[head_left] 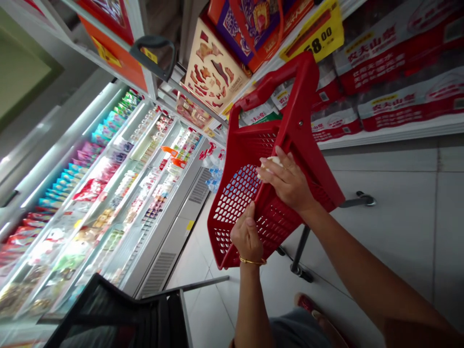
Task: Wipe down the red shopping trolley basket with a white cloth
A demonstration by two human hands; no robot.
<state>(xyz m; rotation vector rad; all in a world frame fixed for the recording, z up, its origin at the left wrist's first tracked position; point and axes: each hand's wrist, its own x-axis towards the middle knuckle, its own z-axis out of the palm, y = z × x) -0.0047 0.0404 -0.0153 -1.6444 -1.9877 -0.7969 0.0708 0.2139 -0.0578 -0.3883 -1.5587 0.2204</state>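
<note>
A red plastic shopping basket (250, 193) with a perforated wall and a raised red handle (290, 87) sits tilted on a metal trolley frame. My left hand (247, 236), with a gold bangle at the wrist, is closed on the basket's near rim. My right hand (288, 180) rests over the rim, its fingers curled round a small white object (272, 161) that I cannot make out. Part of that object is hidden by the fingers.
A lit open chiller (108, 193) with rows of packaged goods runs along the left. Shelves with gift boxes (213, 67) and red-labelled water packs (398, 53) stand ahead. A black basket (119, 319) sits at bottom left. Trolley legs (300, 256) stand on pale floor tiles.
</note>
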